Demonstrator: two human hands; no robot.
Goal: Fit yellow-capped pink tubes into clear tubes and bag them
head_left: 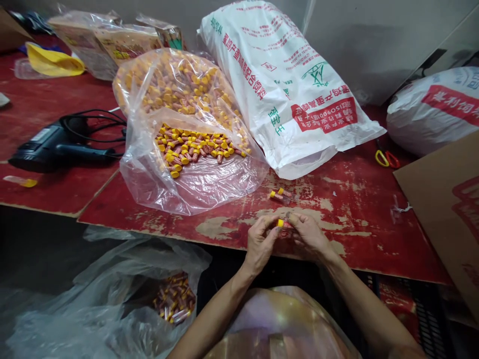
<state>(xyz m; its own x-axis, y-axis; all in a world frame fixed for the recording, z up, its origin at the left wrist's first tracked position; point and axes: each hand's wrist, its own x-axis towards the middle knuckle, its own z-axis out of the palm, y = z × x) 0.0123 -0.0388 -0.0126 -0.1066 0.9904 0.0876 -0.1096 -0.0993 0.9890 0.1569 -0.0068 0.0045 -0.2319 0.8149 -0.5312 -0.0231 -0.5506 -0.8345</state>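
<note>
Between my two hands, just over the table's front edge, is a small clear tube with a yellow cap (280,223) and reddish contents. My left hand (262,238) pinches it at the cap end. The fingers of my right hand (306,232) close on its other end and partly hide it. Just beyond my fingers, two similar yellow-capped tubes (277,196) lie on the red table. A large clear plastic bag (194,192) lies open towards me, filled with many such tubes (198,147).
A heat gun (56,144) with a black cable lies at left. White printed sacks (284,99) stand behind. Scissors (387,158) and a cardboard box (445,194) are at right. Below the worn red table (359,209), another plastic bag (101,294) holds more tubes (175,297).
</note>
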